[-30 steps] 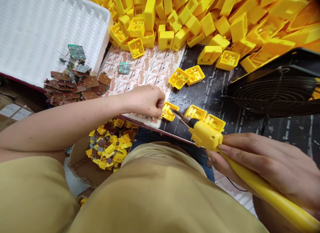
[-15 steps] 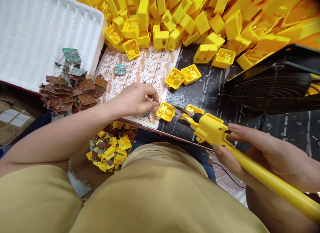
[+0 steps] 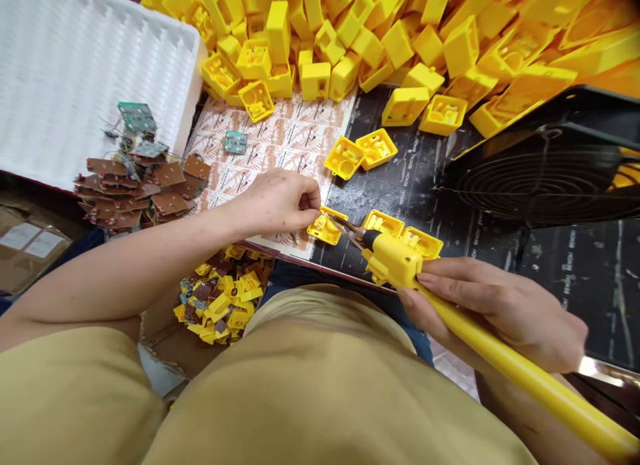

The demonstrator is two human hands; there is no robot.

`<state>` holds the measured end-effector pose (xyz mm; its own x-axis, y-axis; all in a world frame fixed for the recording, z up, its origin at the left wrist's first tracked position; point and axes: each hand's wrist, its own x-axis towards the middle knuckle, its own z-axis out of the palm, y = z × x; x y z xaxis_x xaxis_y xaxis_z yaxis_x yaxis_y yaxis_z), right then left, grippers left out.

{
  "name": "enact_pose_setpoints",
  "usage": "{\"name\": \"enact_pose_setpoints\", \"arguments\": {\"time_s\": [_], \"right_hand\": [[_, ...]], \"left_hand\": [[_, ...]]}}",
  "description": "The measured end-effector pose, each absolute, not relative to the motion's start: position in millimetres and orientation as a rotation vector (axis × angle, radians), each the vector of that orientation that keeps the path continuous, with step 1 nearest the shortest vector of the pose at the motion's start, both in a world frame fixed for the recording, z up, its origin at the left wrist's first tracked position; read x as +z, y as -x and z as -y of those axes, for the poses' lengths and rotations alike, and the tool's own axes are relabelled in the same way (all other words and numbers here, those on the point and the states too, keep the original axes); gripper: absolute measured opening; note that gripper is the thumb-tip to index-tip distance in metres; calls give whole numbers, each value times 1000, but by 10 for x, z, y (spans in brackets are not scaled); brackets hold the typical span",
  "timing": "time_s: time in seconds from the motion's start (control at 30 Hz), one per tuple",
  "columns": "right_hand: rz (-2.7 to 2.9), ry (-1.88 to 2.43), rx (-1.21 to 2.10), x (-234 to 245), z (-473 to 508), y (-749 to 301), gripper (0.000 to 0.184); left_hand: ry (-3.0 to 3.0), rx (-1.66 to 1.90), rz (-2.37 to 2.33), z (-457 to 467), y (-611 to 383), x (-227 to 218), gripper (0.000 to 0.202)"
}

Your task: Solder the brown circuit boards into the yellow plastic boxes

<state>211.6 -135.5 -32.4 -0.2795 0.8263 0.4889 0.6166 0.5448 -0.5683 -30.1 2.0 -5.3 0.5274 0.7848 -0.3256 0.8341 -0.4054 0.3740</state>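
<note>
My left hand (image 3: 287,200) reaches over the bench with thumb and forefinger pinched at the left edge of a small open yellow plastic case (image 3: 326,233). Whatever sits between those fingertips is too small to make out. My right hand (image 3: 480,298) is wrapped round a yellow soldering gun (image 3: 397,258). Its thin metal tip points left and reaches over the case, close to the left fingertips. Just to the right of that case lie two more open yellow cases (image 3: 383,223), partly behind the tool.
Behind is a big heap of yellow cases (image 3: 315,80); a pair of open ones (image 3: 344,158) lies nearer. A black fan (image 3: 535,178) stands right. Brown circuit boards (image 3: 170,174) lie by a white foam tray (image 3: 193,85). Below the bench edge is a box of yellow parts (image 3: 223,302).
My right hand has brought the soldering gun left, so its tip now lies over the case. My left hand stays pinched at the case's edge, slightly nearer to it.
</note>
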Motion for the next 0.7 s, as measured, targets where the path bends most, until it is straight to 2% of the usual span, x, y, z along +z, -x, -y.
{"name": "enact_pose_setpoints", "arguments": {"time_s": [0.1,0.23,0.3,0.5,0.63,0.7], "right_hand": [[2070,1131,292,-292,1321,-2079,9],[2145,1016,135,-202,1260,-2034,26],[2174,948,125,-139,1246,-2036,28],[2107,1218,295,-75,1323,-2165,5],[2060,1216,249,-188,1370,-2260,5],[2035,1199,235,-237,1379,-2289,21]], "left_hand": [[-2274,-135,-1305,-21,299,-59,16],[-2277,-154,-1315,-26,283,-55,16],[-2275,-167,-1315,-34,272,-46,16],[-2293,-232,-1314,-68,251,-28,17],[-2310,-259,-1302,-83,242,-21,18],[-2322,-269,-1300,-85,237,-15,17]]}}
